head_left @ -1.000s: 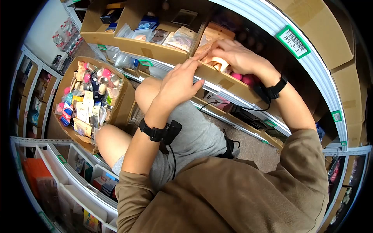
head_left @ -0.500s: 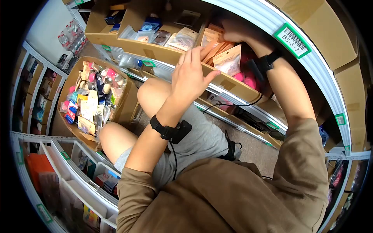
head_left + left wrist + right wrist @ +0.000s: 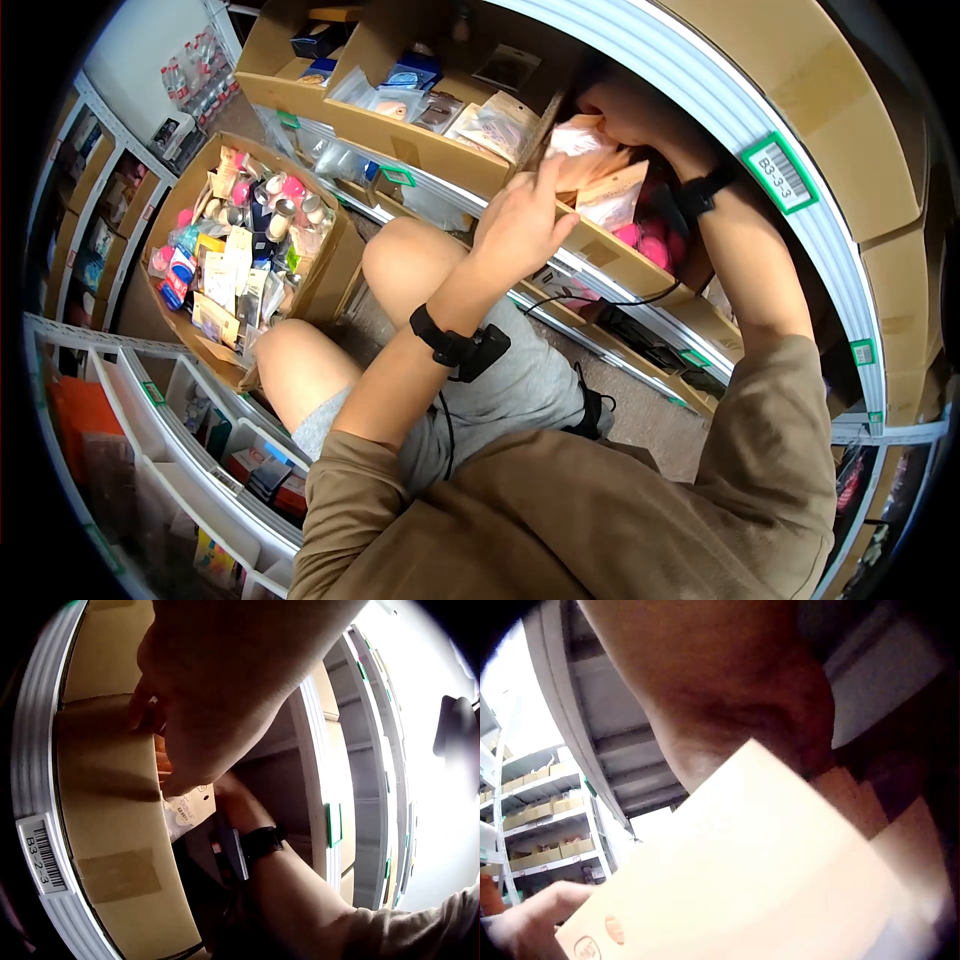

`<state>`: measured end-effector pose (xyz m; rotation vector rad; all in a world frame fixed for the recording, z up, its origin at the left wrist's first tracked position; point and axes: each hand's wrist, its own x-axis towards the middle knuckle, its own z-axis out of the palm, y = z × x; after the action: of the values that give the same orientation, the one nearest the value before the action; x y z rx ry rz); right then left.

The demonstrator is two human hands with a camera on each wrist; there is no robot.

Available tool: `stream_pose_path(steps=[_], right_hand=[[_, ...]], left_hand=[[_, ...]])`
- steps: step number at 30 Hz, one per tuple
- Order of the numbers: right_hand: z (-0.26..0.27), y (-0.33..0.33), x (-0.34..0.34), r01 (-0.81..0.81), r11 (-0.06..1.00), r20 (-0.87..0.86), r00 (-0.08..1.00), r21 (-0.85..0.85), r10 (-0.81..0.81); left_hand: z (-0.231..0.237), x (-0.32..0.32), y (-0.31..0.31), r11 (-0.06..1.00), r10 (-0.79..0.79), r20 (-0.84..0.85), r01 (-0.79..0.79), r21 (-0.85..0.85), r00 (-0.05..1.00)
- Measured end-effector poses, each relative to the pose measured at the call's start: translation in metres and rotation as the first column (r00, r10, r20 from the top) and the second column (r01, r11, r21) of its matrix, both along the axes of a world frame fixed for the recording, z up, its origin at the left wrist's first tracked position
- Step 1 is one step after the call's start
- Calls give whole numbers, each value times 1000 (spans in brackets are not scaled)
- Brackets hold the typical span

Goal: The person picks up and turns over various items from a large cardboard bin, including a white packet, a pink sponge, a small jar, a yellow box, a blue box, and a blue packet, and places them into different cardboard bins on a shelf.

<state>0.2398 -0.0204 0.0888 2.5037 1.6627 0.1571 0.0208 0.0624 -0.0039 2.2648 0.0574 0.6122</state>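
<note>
Reaches right hand (image 3: 618, 112) into bin (image 3: 612, 243) at upper centre, near newly exposed packet (image 3: 582, 138); cannot tell its grip. Rests left hand (image 3: 522, 225) at bin, thumb and fingers apart. Has, at left, carton (image 3: 332, 262) of assorted packages (image 3: 232, 262).

White metal shelving surrounds the aisle, its ribbed shelf rail (image 3: 690, 65) showing a green-framed barcode label (image 3: 780, 174) reading B3-3-3. Beyond that rail's outer edge sit tan cardboard boxes (image 3: 800, 60) with strips of tape. Below the open shelf's front edge, the floor (image 3: 655, 400) is speckled greyish brown. Past the shelf's far left corner, a pale plain wall (image 3: 130, 60) rises behind packs of clear bottles (image 3: 197, 75). Another rack with white plastic bins (image 3: 165, 465) stands opposite. In the wrist views, more racks (image 3: 544, 817) recede towards strong white light, while the shelf interior lies in deep shadow.
</note>
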Motion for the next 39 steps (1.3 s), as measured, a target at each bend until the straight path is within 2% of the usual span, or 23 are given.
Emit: stream_pose_path(steps=[2,3,4,6,8,10,11,14,15,18,19,22,24,26,27,28,30,31,32,34,36,38,39], right_hand=[[26,-3,-28,55,997,80,995,-46,-51],[28,-6,-35,42,998,39,998,45,-44],[25,-7,-30,36,999,45,998,40,-37],[15,-14,-18,-205,973,-86,973,105,214],[26,-13,-40,-172,984,-107,978,56,177],[19,-15,-42,-323,913,-264,884,250,385],[16,-17,-44,-321,911,-352,847,260,398],[4,-25,-35,-256,934,-311,892,249,327],[1,-29,-31,-248,954,-170,946,170,277],[-15,-31,-30,-115,986,-192,972,120,136],[-18,-28,-29,-114,986,-192,972,121,136],[-21,-15,-36,-61,991,-84,995,-115,51],[-11,-16,-47,21,999,-110,994,-43,-25],[-7,-14,-41,-113,989,-229,964,98,133],[-2,-15,-39,-173,971,-229,951,165,209],[1,-15,-38,-173,971,-233,950,166,210],[3,-15,-38,-332,905,-365,834,265,413],[-6,-15,-35,-277,928,-492,789,248,367],[-11,-16,-35,-296,940,-514,787,168,340],[-15,-12,-42,-350,934,-538,775,71,332],[-3,-21,-46,-392,920,-478,804,21,354],[9,-32,-51,-243,914,-417,831,326,369],[35,-41,-71,134,946,-770,620,295,153]], left_hand=[[-1,0,2,999,-49,71,50,-10,996],[-5,2,2,996,-90,103,88,24,991],[-7,5,2,990,-131,135,124,60,982],[-11,6,0,990,-138,157,132,44,978],[-11,7,0,986,-166,141,163,34,976],[-9,7,1,988,-153,146,152,16,977],[-8,6,2,989,-147,147,148,4,978],[0,3,3,988,-154,149,157,-8,977],[2,3,4,987,-157,156,159,-4,975],[4,3,5,993,-118,156,116,27,981],[3,2,6,993,-116,167,111,36,979],[1,1,4,990,-125,182,109,95,975],[3,-2,1,992,-110,181,97,78,977],[8,-3,1,995,-87,181,77,61,980],[12,-5,2,997,-62,190,51,63,980],[13,-7,3,998,-36,198,23,65,980],[13,-7,6,997,-34,183,22,70,983],[13,-6,8,997,-34,174,21,76,984],[12,-6,9,997,-39,173,25,79,984],[11,-3,10,986,-160,264,144,81,951],[11,-5,11,979,-193,218,174,103,957],[11,-8,12,972,-220,159,202,120,962],[14,-9,12,965,-251,140,236,117,958]])
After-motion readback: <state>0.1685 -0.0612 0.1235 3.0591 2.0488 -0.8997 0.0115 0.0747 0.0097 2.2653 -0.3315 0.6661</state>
